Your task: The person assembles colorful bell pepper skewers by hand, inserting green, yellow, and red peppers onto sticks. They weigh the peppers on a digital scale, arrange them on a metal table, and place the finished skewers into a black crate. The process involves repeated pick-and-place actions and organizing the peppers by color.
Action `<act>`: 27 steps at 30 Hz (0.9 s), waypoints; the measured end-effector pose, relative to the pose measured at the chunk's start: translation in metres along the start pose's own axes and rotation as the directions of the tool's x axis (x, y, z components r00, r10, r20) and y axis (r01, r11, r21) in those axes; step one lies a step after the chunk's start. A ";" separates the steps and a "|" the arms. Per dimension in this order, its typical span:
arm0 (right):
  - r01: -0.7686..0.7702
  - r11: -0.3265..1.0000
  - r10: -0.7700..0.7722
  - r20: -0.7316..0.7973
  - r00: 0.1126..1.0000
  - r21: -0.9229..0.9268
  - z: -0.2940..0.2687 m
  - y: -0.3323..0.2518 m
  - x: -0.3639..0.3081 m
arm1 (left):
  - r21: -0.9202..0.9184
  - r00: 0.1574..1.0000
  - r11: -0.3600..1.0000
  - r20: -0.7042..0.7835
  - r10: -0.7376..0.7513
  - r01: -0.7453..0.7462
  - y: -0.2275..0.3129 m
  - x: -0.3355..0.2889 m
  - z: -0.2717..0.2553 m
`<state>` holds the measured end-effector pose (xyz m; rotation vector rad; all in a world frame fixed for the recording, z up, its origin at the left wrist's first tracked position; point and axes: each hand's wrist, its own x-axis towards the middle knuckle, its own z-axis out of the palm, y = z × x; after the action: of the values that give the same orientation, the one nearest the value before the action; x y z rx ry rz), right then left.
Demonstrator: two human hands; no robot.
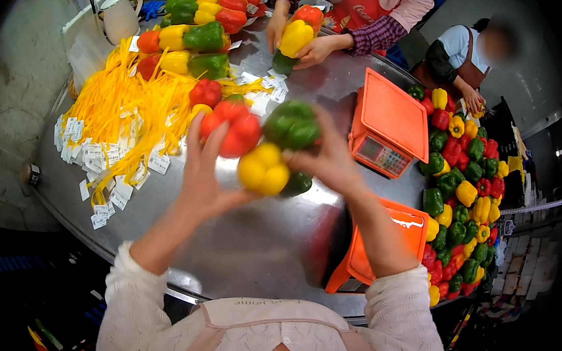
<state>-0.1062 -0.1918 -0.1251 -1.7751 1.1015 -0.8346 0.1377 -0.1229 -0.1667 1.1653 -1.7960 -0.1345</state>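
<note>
Over the metal table my two hands cradle a cluster of bell peppers. Slightly blurred, my left hand (204, 180) has its fingers against a red bell pepper (240, 132), its thumb under a yellow bell pepper (264, 169). My right hand (329, 156) grips a green bell pepper (292, 124) from the right, thumb by the yellow one. Just below the green one, a darker green pepper (298, 184) shows partly; whether I hold it, I cannot tell. Behind my left fingers lies another red pepper (205, 93).
Yellow straps (120, 96) with white labels heap at left, near grouped peppers (206, 36) and a pitcher (121, 15). Two orange scales (394, 118) (390, 238) stand right, before a large pepper pile (462, 188). Across the table, a co-worker's hands (316, 49) hold peppers; another person reaches into the pile.
</note>
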 end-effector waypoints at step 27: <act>-0.665 0.742 0.620 -0.287 0.730 -0.089 -0.077 0.160 0.118 | 0.003 0.827 0.955 0.498 -0.259 0.297 -0.104 0.114 0.204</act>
<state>-0.1808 -0.3625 -0.2286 -1.2813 1.8732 -0.5179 0.0407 -0.3411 -0.2581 1.4247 -2.0208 -0.7275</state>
